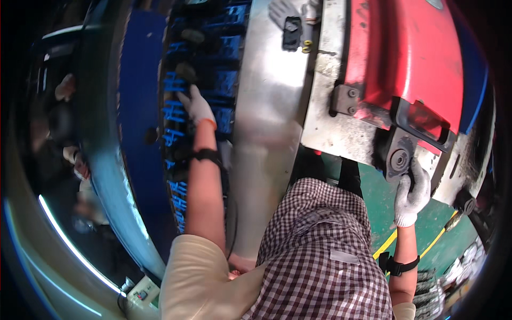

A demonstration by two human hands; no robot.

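My left hand (200, 108), in a white knitted glove with an orange cuff, reaches over a row of blue strip-like parts (173, 101) in a dark channel. Its fingers are apart, and I see nothing held in them; whether the tips touch the blue parts, I cannot tell. On the right, my right hand (413, 196), also gloved, is at the lower edge of a dark metal bracket (399, 154) with a round hub. Thumb and fingers are spread beside this bracket. Above it, a black handle-like bar (421, 130) crosses the front of a red machine cover (405, 48).
A shiny metal ledge (266, 122) runs between my arms. At its far end lie a grey glove (282, 12), a black block (292, 34) and yellow rings (306, 46). A blue beam (141, 80) borders the channel. Blurred hands of other people (77, 162) show at left.
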